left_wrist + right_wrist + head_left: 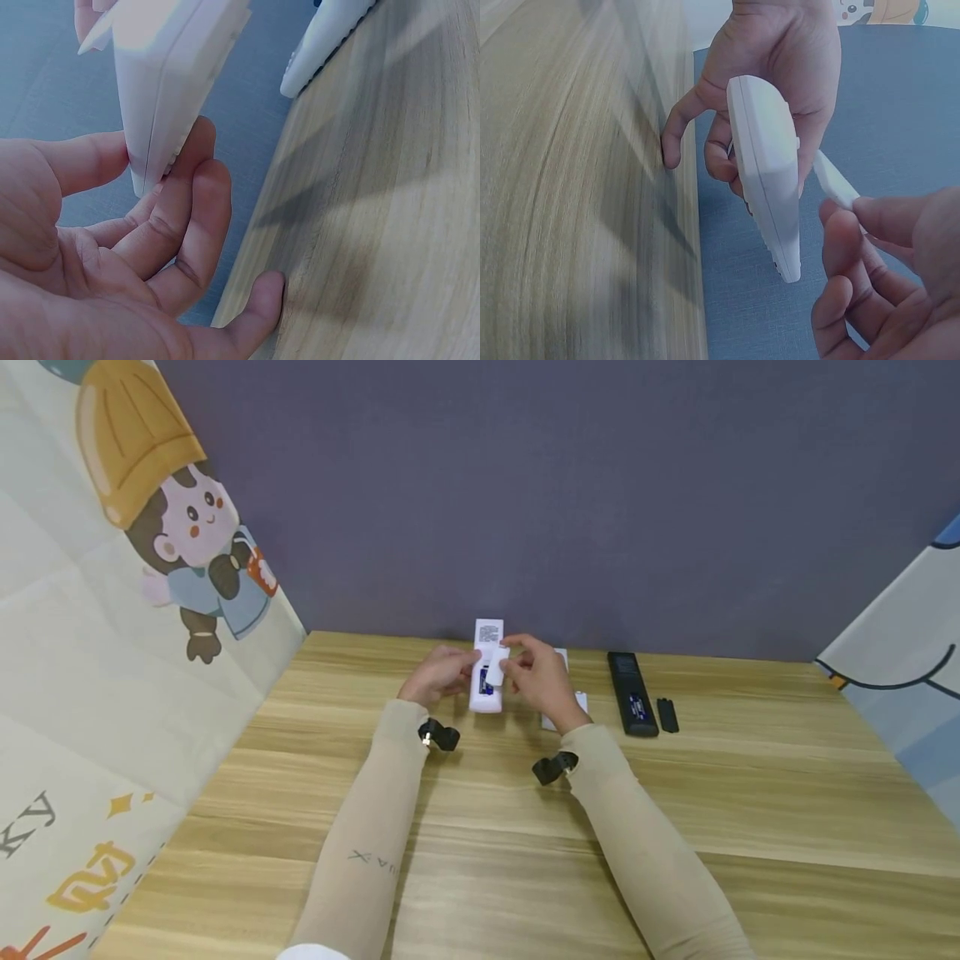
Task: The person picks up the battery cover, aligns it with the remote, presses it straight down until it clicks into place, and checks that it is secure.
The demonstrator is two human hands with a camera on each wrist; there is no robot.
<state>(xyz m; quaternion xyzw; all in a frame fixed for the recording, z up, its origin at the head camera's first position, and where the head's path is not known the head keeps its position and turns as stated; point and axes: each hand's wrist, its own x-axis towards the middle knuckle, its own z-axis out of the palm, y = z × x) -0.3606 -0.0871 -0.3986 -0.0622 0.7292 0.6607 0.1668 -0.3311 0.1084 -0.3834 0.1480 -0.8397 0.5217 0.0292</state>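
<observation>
A white remote control (pixel 487 700) is held back side up over the table, its battery compartment uncovered with blue batteries (pixel 486 683) inside. My left hand (pixel 441 673) grips it along its left side, thumb on one face and fingers curled beneath, as the left wrist view shows. Between thumb and fingers, my right hand (pixel 542 677) pinches a white battery cover (pixel 496 667), tilted just above the compartment. In the right wrist view the cover (pixel 835 180) stands apart from the remote (pixel 769 172).
Partly behind my right hand lies another white remote (pixel 319 49) with a small white cover (pixel 581 700). Farther right are a black remote (pixel 628 689), its batteries exposed, and a black battery cover (pixel 667 715). A dark blue-grey panel (pixel 570 510) rises behind the wooden table (pixel 487 860).
</observation>
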